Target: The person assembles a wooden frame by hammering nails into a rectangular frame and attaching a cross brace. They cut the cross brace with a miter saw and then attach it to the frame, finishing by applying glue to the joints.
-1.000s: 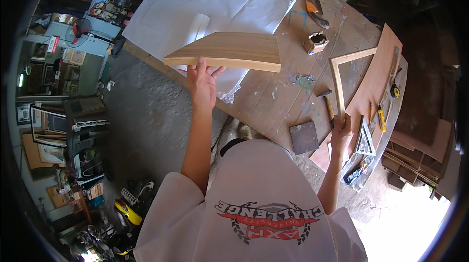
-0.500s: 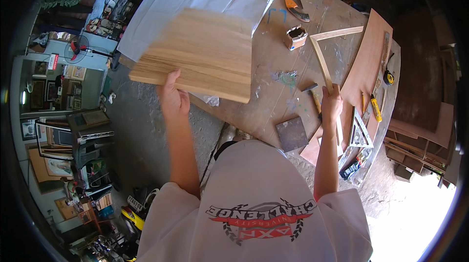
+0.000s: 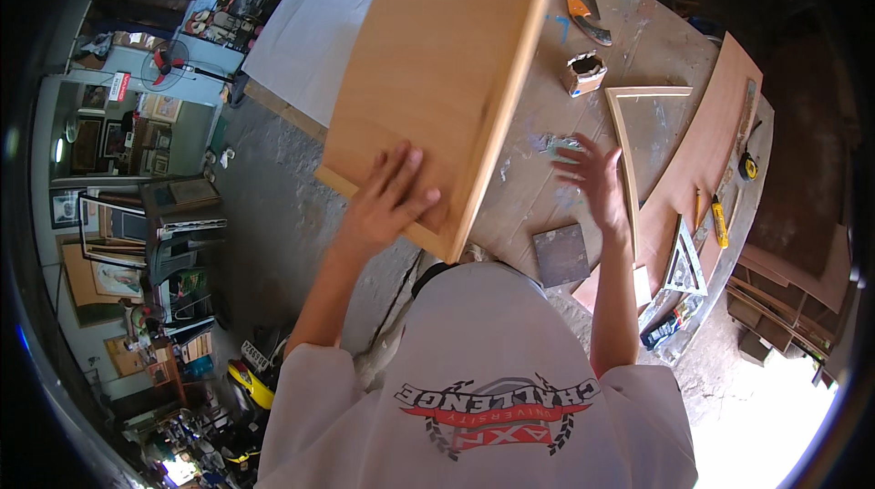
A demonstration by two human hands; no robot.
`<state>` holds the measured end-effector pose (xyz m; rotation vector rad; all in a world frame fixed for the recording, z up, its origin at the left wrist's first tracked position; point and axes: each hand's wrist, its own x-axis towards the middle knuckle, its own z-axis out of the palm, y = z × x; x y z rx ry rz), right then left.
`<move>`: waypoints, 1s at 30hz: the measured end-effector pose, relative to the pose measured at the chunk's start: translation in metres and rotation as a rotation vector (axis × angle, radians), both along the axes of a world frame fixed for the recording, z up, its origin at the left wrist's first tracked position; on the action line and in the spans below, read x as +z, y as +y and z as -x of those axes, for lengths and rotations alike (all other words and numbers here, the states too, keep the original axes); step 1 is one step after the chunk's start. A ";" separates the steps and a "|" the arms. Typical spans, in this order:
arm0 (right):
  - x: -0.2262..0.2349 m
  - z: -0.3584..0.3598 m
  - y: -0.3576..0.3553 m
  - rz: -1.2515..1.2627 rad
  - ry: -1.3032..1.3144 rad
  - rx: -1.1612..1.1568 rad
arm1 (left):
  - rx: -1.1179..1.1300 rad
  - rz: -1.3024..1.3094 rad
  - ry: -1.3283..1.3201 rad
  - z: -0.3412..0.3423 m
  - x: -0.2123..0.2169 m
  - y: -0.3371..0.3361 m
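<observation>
My left hand (image 3: 387,202) grips the lower edge of a rectangular wooden panel (image 3: 428,61), its fingers pressed onto the inner face. Raised wooden strips run along the panel's lower and right edges. It is held tilted above the worktable (image 3: 538,156) and reaches past the table's near left side. Over the table, my right hand (image 3: 597,181) is empty with its fingers spread. Just beside it, two thin wood strips (image 3: 619,129) form an L on the tabletop. A dark square plate (image 3: 561,254) lies nearer me, left of my right forearm.
A small open cardboard box (image 3: 584,77) and an orange-handled tool (image 3: 581,10) stand farther back. Along the right lie thin plywood (image 3: 711,115), a set square (image 3: 682,263), a yellow cutter (image 3: 719,220) and a tape measure (image 3: 748,166). White sheeting (image 3: 301,51) covers the far left.
The panel has turned from its grained face to its rimmed side and now stands steeper. My right hand has let go of the L-shaped strips and spread its fingers.
</observation>
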<state>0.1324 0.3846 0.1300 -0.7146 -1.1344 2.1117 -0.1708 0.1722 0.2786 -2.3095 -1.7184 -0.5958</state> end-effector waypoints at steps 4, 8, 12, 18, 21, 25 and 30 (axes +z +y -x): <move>0.045 0.051 -0.052 0.112 0.316 0.065 | -0.117 0.071 0.144 0.001 -0.031 -0.020; 0.060 0.071 -0.081 0.081 0.169 -0.107 | -0.214 0.018 0.270 0.023 -0.068 -0.028; 0.069 0.075 -0.096 0.054 0.164 -0.331 | 0.345 -0.062 -0.033 0.048 -0.098 -0.039; 0.080 0.083 -0.107 -0.002 0.229 -0.565 | 0.825 -0.057 -0.544 0.098 -0.130 -0.078; 0.083 0.094 -0.119 0.030 0.231 -0.666 | 0.781 0.098 -0.982 0.113 -0.145 -0.076; 0.082 0.110 -0.142 0.051 0.355 -0.667 | 0.439 0.247 -1.721 0.111 -0.135 -0.038; 0.067 0.125 -0.161 -0.003 0.281 -0.658 | 0.090 0.270 -2.207 0.093 -0.087 0.029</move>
